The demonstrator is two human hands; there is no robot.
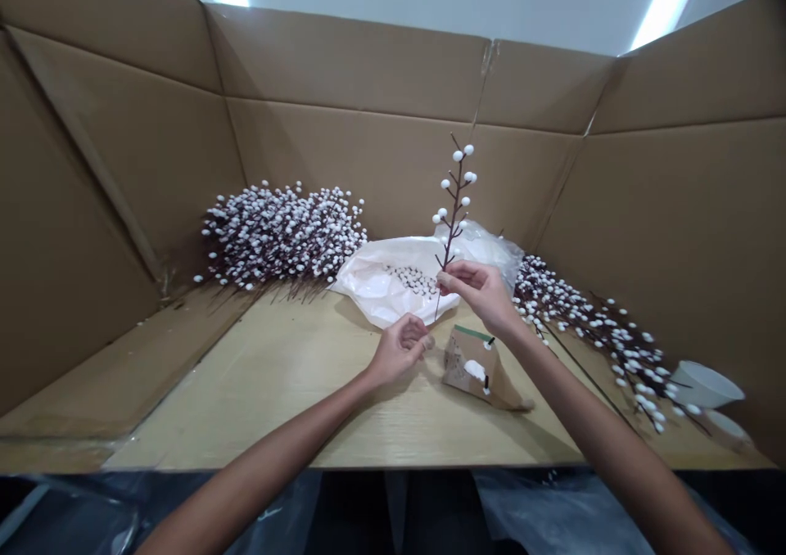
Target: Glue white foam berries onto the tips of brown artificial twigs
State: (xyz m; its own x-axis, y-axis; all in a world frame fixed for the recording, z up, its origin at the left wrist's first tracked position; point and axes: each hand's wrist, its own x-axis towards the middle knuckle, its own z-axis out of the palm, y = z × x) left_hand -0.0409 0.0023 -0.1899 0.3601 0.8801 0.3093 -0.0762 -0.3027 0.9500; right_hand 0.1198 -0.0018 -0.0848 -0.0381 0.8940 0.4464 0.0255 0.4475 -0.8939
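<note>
Upright in my right hand is an artificial berry branch, a dark brown stem with white balls on its short twigs. Thumb and fingers pinch it low on the stem, and the thin bare end sticks out below. My left hand is just under that end, fingers curled and thumb against the fingertips. Whatever may be between those fingertips is too small to make out. Behind both hands lies an open white plastic bag with loose white berries in it. A brown paper block with white smears stands below my right wrist.
A big pile of white-berried branches lies at the back left. More branches lie along the right side, beside a white cup. Cardboard walls enclose the wooden table at the back and sides.
</note>
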